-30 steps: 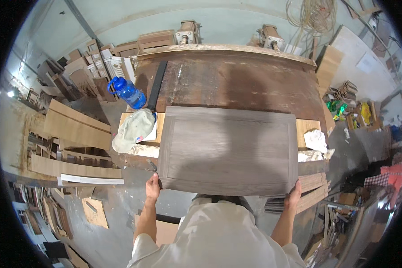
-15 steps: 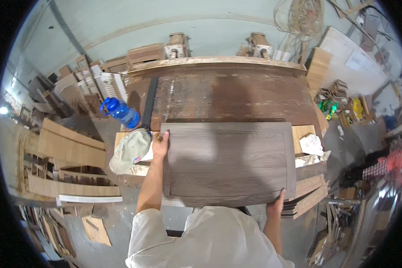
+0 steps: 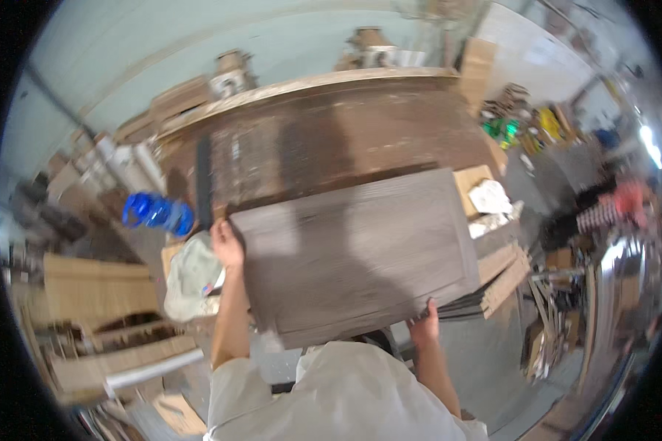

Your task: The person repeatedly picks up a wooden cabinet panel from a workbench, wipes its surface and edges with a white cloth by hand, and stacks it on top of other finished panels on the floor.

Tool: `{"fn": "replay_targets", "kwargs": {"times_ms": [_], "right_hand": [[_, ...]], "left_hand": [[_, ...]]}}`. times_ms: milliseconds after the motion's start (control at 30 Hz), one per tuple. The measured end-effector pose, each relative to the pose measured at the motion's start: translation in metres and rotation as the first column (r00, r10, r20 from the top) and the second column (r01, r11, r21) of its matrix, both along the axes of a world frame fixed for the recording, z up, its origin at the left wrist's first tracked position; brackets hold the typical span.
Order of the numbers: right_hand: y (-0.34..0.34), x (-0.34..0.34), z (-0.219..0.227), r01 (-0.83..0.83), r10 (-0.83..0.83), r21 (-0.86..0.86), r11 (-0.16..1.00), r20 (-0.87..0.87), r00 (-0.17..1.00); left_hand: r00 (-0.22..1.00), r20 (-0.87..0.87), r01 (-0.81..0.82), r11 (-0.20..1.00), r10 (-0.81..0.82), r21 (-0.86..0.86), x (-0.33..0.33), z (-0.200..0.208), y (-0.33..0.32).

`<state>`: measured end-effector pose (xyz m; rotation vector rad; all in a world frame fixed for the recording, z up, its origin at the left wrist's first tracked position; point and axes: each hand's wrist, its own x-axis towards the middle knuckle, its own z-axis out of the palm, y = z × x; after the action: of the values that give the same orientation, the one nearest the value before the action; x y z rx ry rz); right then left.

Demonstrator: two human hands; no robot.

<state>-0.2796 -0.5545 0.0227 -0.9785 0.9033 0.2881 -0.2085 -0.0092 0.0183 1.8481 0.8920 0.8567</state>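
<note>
A grey-brown framed cabinet door [image 3: 353,250] with wood grain lies across the front of the workbench, its near edge jutting toward my body. My left hand [image 3: 228,244] grips the far part of its left edge. On the near edge, toward the right corner, my right hand [image 3: 424,323] holds the door with the thumb at the rim and the other fingers mostly hidden below. Beside my left hand rests a pale cap [image 3: 191,275], and a blue bottle [image 3: 159,213] lies beyond it. Motion blurs the picture somewhat.
The brown workbench [image 3: 390,132] has a raised rail at the back and a dark bar [image 3: 204,184] on its left. White crumpled material [image 3: 489,197] sits at the right. Wooden strips [image 3: 504,278] stick out below it. Boards [image 3: 95,290] stand at the left.
The whole view has turned, so bench and door now slant up to the right. My right hand has shifted left along the near edge, away from the corner. My left hand stays at the left edge.
</note>
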Motion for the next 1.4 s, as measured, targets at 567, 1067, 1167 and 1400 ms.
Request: {"fn": "replay_targets", "kwargs": {"times_ms": [567, 1067, 1167, 1400], "right_hand": [[0.016, -0.038, -0.003, 0.169, -0.207, 0.342, 0.924, 0.078, 0.975], [-0.22, -0.247, 0.185, 0.924, -0.513, 0.041, 0.381, 0.84, 0.175], [-0.191, -0.351, 0.173, 0.948, -0.656, -0.294, 0.123, 0.692, 0.3], [-0.154, -0.551, 0.131, 0.84, -0.781, -0.181, -0.512, 0.505, -0.367]], "left_hand": [[0.454, -0.571, 0.717, 0.661, -0.684, -0.222, 0.117, 0.107, -0.146], [-0.216, 0.2, 0.685, -0.294, -0.956, -0.667, 0.061, 0.182, -0.622], [-0.459, 0.177, 0.676, -0.471, -0.871, -0.567, -0.025, 0.178, -0.716], [-0.875, 0.092, 0.333, -0.728, -0.476, -0.599, -0.269, 0.151, -0.874]]}}
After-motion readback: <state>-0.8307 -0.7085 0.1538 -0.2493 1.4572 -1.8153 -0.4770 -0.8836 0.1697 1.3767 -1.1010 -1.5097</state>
